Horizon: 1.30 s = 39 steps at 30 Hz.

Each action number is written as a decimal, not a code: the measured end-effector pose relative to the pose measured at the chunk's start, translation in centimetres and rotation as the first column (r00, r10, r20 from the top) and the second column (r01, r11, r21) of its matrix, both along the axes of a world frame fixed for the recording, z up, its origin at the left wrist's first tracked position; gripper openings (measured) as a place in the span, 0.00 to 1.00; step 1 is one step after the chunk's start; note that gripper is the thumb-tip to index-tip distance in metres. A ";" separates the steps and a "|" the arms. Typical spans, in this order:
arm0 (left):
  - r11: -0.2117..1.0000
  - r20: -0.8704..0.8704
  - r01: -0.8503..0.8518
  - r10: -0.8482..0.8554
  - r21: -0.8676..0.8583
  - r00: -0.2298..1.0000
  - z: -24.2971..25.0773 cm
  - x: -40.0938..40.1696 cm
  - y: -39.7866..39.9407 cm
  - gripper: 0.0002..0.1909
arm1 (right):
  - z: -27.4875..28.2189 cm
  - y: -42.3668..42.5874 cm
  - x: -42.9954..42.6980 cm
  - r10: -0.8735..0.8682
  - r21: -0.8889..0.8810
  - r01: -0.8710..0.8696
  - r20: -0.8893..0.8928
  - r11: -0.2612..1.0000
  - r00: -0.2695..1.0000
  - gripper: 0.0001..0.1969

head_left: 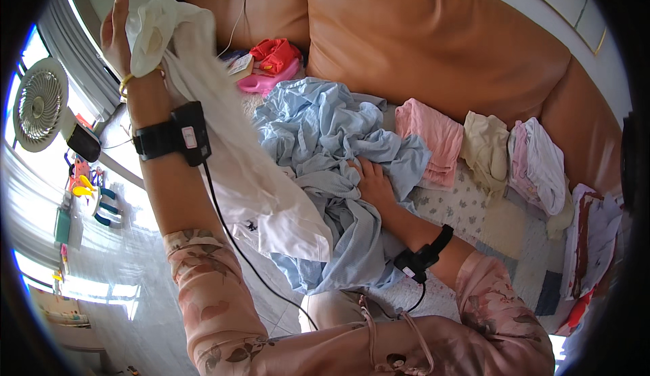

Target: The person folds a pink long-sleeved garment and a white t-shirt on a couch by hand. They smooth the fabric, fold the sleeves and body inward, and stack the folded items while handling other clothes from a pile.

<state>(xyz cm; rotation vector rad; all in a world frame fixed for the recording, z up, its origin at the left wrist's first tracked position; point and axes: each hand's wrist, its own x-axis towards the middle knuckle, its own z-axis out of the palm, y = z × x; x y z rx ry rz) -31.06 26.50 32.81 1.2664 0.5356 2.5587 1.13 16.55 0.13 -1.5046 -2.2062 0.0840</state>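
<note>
My left hand point(116, 36) is raised at the upper left, with a white garment point(238, 147) hanging from it. The cloth covers part of that hand and wrist, and its lower end drapes down over the pile. My right hand point(375, 183) rests on a heap of crumpled light blue fabric point(320, 117), fingers slightly apart and touching its folds. A greyish-blue piece with a fine pattern point(350, 223) spreads from under this hand toward my lap. Both forearms carry black strapped devices with cables.
A brown leather sofa point(416, 46) curves behind the pile. Folded pink cloth point(431, 137), beige cloth point(485, 145) and white-and-lilac clothes point(541, 168) lie along its seat. Red cloth point(275, 55) and a pink plastic item point(269, 79) are farther back. A fan point(40, 104) stands left.
</note>
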 end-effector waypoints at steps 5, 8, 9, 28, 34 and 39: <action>0.958 -0.255 -0.178 0.119 -0.226 0.960 -4.6 -0.9 7.9 0.15 | -0.1 0.0 0.2 -0.001 -0.009 0.002 0.022 1.000 1.000 0.26; 0.755 -0.560 -0.512 0.236 -0.409 0.794 -11.8 2.2 14.7 0.19 | -0.4 0.0 0.4 -0.009 -0.043 0.009 0.014 0.999 1.000 0.27; 0.715 -0.593 -0.530 0.199 -0.457 0.780 -14.7 3.0 16.7 0.21 | -0.4 -0.1 0.6 -0.005 -0.059 0.005 0.005 0.998 1.000 0.27; 0.252 -0.854 -0.837 -0.338 -0.486 0.395 -29.9 9.7 19.9 0.23 | -0.1 0.2 0.8 0.021 -0.129 -0.030 -0.067 0.991 0.998 0.29; 0.295 -0.882 -0.843 -0.291 -0.451 0.370 -31.3 8.7 22.4 0.22 | -0.3 0.3 0.2 0.025 -0.076 -0.026 -0.012 0.997 1.000 0.28; 0.676 -0.092 -0.045 -0.035 -0.735 0.995 -29.8 4.8 22.7 0.20 | -1.2 0.5 -0.5 0.069 -0.065 -0.071 -0.045 0.995 0.997 0.28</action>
